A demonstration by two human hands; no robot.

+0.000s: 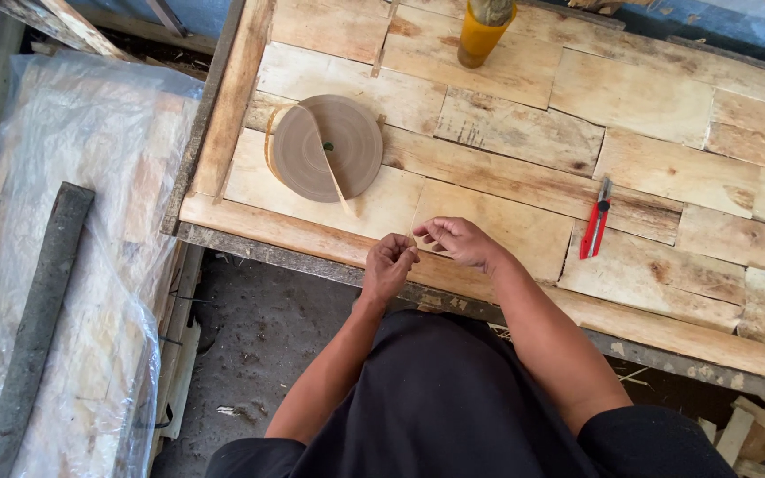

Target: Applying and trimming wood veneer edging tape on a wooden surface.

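Black-clothed lap and bare forearms fill the foreground as the left hand [388, 265] and right hand [460, 239] meet at the near edge of a rough workbench of pale wooden slabs [666, 168], fingers pinched together on a thin pale strip [416, 241]. Nearby lie a flat round coil of brown strip [328, 147], a red utility knife [596, 219] and a yellow bottle [482, 34]; plastic-wrapped boards [73, 265] sit at left.

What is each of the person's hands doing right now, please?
Left hand: fingers pinched shut on something thin; what it is cannot be told.
Right hand: fingers curled, pinching toward the left hand; what it holds cannot be told.
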